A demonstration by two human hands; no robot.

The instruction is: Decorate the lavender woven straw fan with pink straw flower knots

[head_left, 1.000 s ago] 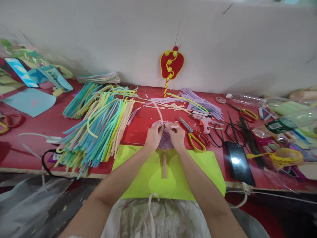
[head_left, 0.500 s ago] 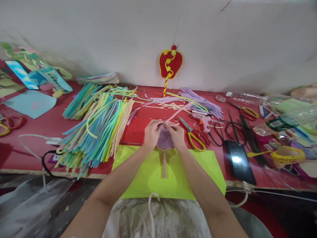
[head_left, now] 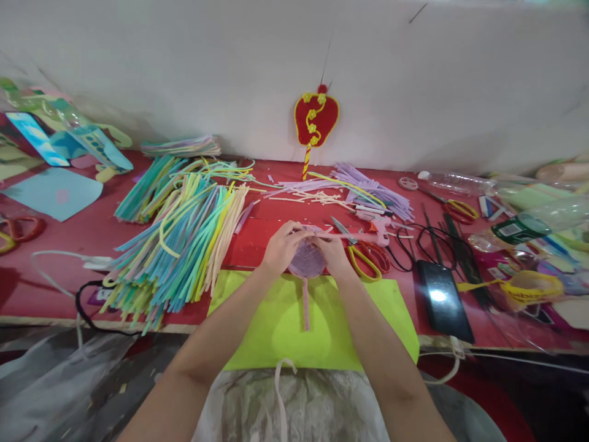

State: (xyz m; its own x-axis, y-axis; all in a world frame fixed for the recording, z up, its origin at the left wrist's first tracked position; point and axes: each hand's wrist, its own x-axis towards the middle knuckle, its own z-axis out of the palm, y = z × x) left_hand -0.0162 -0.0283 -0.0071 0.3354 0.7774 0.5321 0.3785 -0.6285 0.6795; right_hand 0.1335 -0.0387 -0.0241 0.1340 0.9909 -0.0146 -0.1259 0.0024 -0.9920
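Holding the purple disc [head_left: 306, 261] by its top edge, you've got it approx. centred at the far side of the yellow-green mat [head_left: 294, 350], w/ its pink stem [head_left: 306, 307] pointing back at you over the mat. L hand [head_left: 284, 248] is curled closed at the upper-left rim, R hand [head_left: 332, 252] closed at the upper-right; fingertips nearly meet, so can't tell exactly which of them has the pink strip [head_left: 350, 236]. Strip runs out right past R hand, across the scissors [head_left: 359, 247] in view, twd the glue gun [head_left: 381, 231] on the table [head_left: 402, 288]; can't tell if it touches either. Handling, my guess: disc is v. light, fuzzy so not slippery, prob. bendy at the rim; strip is soft, should hold a bend, may kink if yanked. Best hold: L on the rim, R on the strip close to the disc. Don't hang it by the stem; it's thin & the joint may be weak.
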